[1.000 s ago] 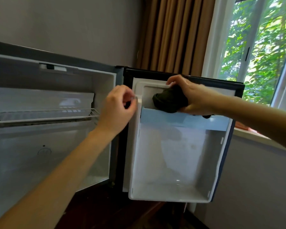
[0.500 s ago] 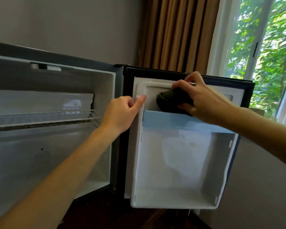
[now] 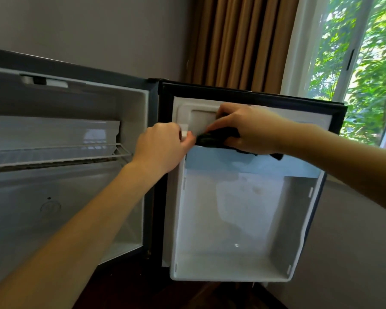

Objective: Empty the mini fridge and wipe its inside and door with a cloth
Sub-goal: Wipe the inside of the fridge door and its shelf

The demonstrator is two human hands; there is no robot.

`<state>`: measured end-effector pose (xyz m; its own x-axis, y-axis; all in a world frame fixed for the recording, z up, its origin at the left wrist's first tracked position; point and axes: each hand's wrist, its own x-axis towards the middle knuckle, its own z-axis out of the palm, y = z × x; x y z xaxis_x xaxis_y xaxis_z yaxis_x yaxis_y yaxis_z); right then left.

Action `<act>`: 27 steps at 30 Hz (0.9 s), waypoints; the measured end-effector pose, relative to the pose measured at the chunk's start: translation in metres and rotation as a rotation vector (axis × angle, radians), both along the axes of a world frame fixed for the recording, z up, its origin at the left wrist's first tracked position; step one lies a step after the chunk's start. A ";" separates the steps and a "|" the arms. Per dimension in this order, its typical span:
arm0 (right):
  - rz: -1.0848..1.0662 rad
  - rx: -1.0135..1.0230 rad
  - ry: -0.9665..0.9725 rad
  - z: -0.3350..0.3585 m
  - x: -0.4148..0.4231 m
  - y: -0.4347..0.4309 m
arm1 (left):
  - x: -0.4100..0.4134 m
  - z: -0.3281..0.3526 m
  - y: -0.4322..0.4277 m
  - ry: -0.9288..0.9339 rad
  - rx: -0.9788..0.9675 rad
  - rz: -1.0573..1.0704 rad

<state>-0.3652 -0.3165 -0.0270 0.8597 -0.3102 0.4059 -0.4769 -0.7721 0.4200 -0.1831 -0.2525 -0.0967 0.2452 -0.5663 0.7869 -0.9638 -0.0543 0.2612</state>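
Observation:
The mini fridge (image 3: 65, 103) stands open, its white inside holding only a wire shelf (image 3: 54, 152). Its door (image 3: 236, 219) swings out to the right, with a white liner and a pale blue rail (image 3: 243, 166) across the upper bin. My right hand (image 3: 250, 128) presses a dark cloth (image 3: 212, 139) against the upper door liner just above that rail. My left hand (image 3: 163, 146) grips the left inner edge of the door at the same height, thumb touching the cloth.
A grey wall runs behind the fridge. Brown curtains (image 3: 239, 41) hang at the back, and a window (image 3: 366, 63) with green trees outside is to the right. Dark wooden floor (image 3: 187, 295) lies below the door.
My right hand has slid the cloth left and slightly down along the upper door liner. My left hand stayed on the door's inner edge, now touching the cloth.

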 end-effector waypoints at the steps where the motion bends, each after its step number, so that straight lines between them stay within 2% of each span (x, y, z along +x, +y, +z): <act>1: -0.048 0.006 0.051 0.002 -0.012 -0.004 | 0.000 -0.001 0.000 -0.003 -0.003 -0.012; 6: -0.233 0.040 0.202 0.004 -0.043 -0.011 | 0.000 -0.004 -0.002 0.033 -0.017 -0.088; 14: -0.110 0.063 0.076 -0.004 0.024 0.012 | -0.003 -0.005 -0.006 -0.008 -0.038 -0.039; 19: -0.207 0.189 0.215 0.001 0.030 0.004 | -0.003 -0.005 -0.004 -0.059 -0.067 0.000; 23: -0.272 0.122 0.384 0.007 0.016 0.010 | -0.003 -0.005 -0.001 -0.081 -0.060 0.005; 27: -0.458 0.108 0.488 0.011 -0.034 0.003 | -0.001 -0.006 0.001 -0.071 -0.050 -0.023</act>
